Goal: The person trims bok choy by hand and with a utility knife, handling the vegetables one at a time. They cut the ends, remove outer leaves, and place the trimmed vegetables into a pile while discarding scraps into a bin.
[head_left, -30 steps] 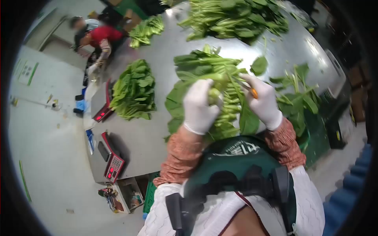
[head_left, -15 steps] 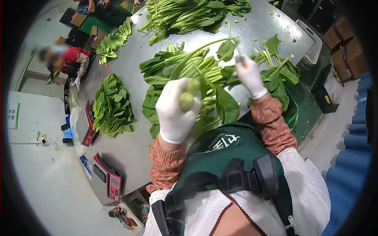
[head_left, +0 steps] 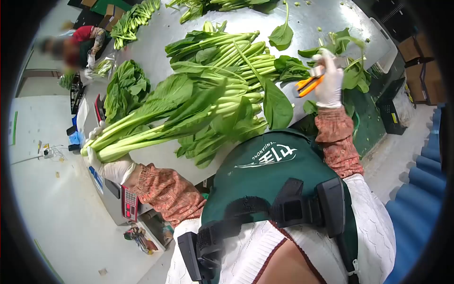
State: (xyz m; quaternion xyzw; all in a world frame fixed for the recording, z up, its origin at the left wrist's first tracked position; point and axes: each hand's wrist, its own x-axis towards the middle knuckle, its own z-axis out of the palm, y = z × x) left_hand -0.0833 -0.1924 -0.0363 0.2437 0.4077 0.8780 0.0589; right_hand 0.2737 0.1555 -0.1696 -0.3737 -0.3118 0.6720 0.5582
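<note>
My left hand (head_left: 111,165), in a white glove, is closed around the stem ends of a few long leafy greens (head_left: 165,113), whose leaves reach right over the pile. My right hand (head_left: 329,83), also gloved, grips an orange and black knife (head_left: 309,86) beside loose leaves at the right. Between my hands a pile of green-stemmed vegetables (head_left: 246,54) lies on the metal table (head_left: 295,31). One separate leaf (head_left: 282,36) lies beyond the pile.
Another leafy bundle (head_left: 124,90) lies at the left near a red scale (head_left: 129,203). A co-worker (head_left: 80,47) in red stands at the upper left, hands at a clear bag. A white crate (head_left: 385,45) and cardboard boxes (head_left: 423,83) are at the right.
My left hand has moved left and down, now with long greens in it. My right hand has shifted right, and the knife's orange handle shows more. The co-worker has leaned over a bag.
</note>
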